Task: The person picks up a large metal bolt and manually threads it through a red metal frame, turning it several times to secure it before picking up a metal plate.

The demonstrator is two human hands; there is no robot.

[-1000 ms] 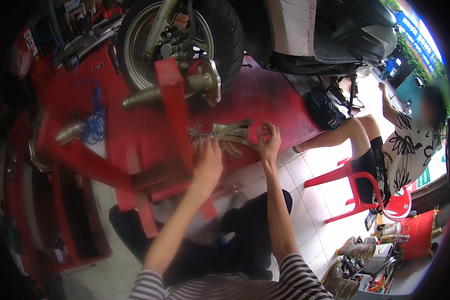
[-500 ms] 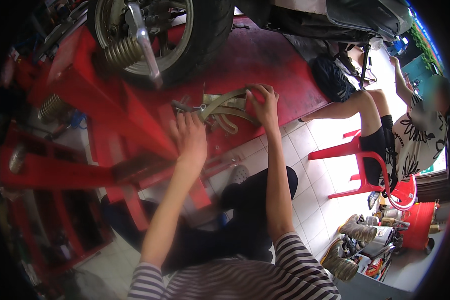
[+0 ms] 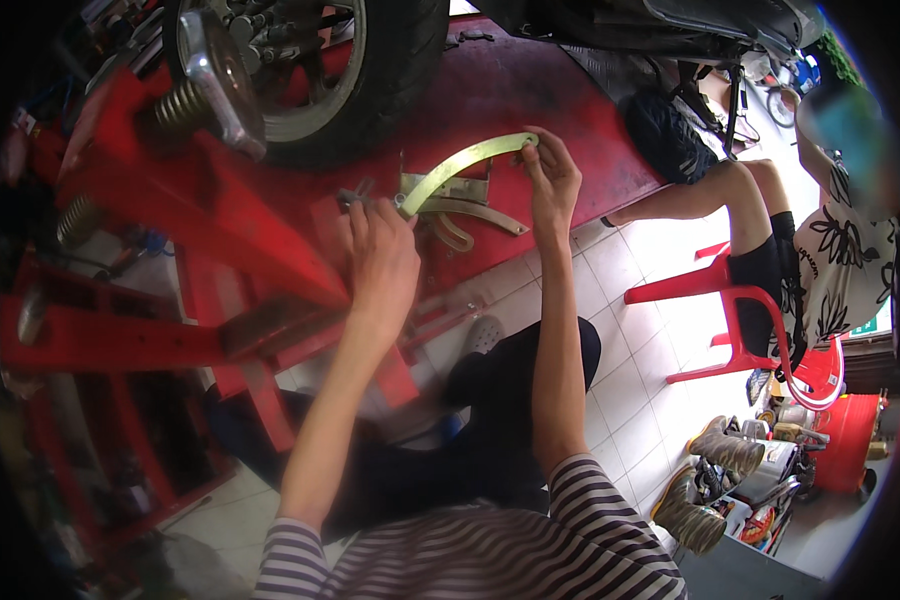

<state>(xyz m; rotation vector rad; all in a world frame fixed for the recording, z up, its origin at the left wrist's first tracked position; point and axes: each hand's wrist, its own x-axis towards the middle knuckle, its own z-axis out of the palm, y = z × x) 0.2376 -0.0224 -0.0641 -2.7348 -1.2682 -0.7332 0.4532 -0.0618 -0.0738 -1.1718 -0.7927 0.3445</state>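
A curved, flat yellow-green strip [image 3: 467, 165], perhaps metal, arches above the red platform. My right hand [image 3: 552, 180] pinches its right end between thumb and fingers. At the strip's lower left end, my left hand [image 3: 382, 262] is closed on it, its fingertips partly hidden. Beneath lies a second, duller curved strip [image 3: 482, 212], its tip now bare of my hand. Beside that are a bent loop-shaped piece [image 3: 458, 238] and a flat rectangular metal piece [image 3: 472, 190]. Some small dark metal parts [image 3: 355, 192] sit just beyond my left hand.
The red platform [image 3: 570, 150] carries a motorbike wheel [image 3: 395, 90]. A red steel frame [image 3: 220, 230] with a large bolt and spring [image 3: 215, 95] stands at the left. To the right, a person [image 3: 835, 270] sits on a red plastic chair [image 3: 685, 285]. Boots [image 3: 690, 510] and clutter stand at lower right.
My right hand has risen slightly to the right, lifting the strip's right end away from the duller strip. The strip has tilted and catches more light. My left hand stays near its end.
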